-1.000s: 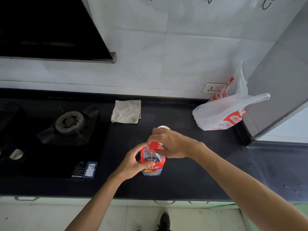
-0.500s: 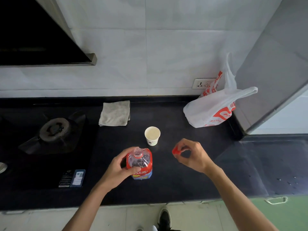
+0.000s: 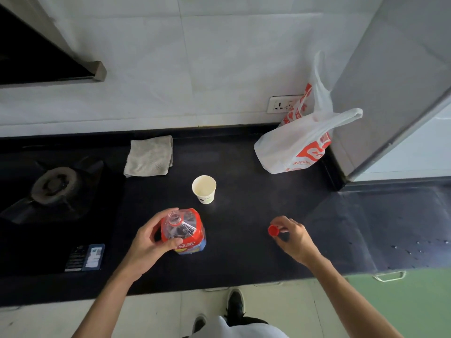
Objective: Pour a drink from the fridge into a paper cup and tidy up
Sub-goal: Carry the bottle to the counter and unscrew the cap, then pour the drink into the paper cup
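A home kitchen, seen from the counter.

Black counter [image 3: 244,252] runs under white tiled wall [image 3: 195,69]; gas burner [image 3: 55,182] on the left, hood [image 3: 36,57] above it, folded cloth [image 3: 148,156], wall socket [image 3: 280,104], shopping bag [image 3: 292,147] by the corner.

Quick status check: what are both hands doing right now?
Left hand grips open bottle. Right hand holds red cap. Paper cup upright, nothing blocking.

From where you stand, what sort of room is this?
Most likely a home kitchen: a gas burner is set into the black counter, a folded dishcloth lies near the tiled wall, and a wall socket sits just above the worktop.
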`<state>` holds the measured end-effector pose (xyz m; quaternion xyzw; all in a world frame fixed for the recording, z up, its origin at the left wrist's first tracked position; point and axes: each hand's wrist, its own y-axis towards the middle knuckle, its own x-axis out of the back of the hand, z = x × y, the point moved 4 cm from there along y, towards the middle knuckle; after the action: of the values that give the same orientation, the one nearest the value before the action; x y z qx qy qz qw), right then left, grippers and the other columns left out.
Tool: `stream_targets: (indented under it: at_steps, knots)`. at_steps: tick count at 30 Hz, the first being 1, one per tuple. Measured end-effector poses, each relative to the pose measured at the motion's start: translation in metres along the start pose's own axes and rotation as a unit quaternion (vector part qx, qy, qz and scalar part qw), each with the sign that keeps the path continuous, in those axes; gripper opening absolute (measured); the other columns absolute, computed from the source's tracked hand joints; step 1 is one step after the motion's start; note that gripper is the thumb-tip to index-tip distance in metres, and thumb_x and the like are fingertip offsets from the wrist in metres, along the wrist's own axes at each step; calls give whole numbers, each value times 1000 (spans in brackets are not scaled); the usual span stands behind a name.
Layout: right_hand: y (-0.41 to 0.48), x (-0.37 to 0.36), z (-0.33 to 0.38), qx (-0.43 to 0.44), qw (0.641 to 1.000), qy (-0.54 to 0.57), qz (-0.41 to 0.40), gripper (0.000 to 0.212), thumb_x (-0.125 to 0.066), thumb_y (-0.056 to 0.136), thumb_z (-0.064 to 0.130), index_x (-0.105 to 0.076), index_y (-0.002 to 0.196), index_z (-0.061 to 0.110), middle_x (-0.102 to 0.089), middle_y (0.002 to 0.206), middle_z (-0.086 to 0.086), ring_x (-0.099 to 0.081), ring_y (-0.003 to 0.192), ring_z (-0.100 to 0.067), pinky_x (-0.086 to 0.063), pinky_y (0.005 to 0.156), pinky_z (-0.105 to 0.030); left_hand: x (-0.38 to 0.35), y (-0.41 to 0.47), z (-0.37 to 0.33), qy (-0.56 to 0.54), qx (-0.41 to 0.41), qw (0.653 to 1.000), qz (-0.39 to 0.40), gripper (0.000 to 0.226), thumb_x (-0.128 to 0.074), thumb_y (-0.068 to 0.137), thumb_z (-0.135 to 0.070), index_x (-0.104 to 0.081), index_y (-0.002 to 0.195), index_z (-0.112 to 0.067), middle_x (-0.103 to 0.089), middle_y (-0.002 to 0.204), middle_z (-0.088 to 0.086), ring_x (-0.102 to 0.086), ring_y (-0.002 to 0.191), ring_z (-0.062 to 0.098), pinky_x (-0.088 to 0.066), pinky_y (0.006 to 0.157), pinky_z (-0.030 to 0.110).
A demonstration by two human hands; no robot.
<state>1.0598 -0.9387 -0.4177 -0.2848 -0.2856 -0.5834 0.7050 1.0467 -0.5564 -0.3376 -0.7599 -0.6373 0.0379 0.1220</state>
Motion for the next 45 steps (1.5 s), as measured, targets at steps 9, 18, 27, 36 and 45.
stream_targets:
  at_steps: [9,18,27,36,45]
  knots:
    - [-4,-12,-12,16,999,-48,3,44,-76,79,8,-65,119,21,-60,111,1,-62,97,-19,-56,82,-32,-7,0,-6,-2,13,1000,-22,70,-87,63,-33,-60,127,-37,-61,130,-3,-59,122,17,-59,86,31]
    - [4,-5,1,49,997,-56,4,67,-82,76,17,-53,137,16,-61,130,0,-50,122,-24,-51,97,-41,-8,-1,-5,-22,19,999,-31,65,-84,74,-10,-59,129,-32,-63,127,-2,-61,120,18,-58,88,35]
    - [82,-35,80,53,997,49,38,78,-74,85,26,-31,150,30,-42,150,6,-36,136,-18,-43,108,-47,-8,0,-3,-14,38,999,-35,67,-81,73,-14,-56,132,-33,-63,125,-9,-60,121,14,-59,87,34]
    - [136,-89,126,48,989,120,71,101,-82,77,21,-18,153,38,-31,156,5,-28,143,-22,-38,112,-55,-8,-1,-4,-5,40,999,-36,67,-84,76,-16,-55,133,-33,-62,128,-8,-57,124,15,-58,91,36]
    - [147,-115,130,6,981,180,65,88,-79,80,11,-28,149,32,-41,147,3,-40,134,-20,-41,112,-47,-6,-2,-1,-4,42,998,-38,66,-80,80,-9,-52,137,-27,-58,132,-4,-57,125,16,-58,90,33]
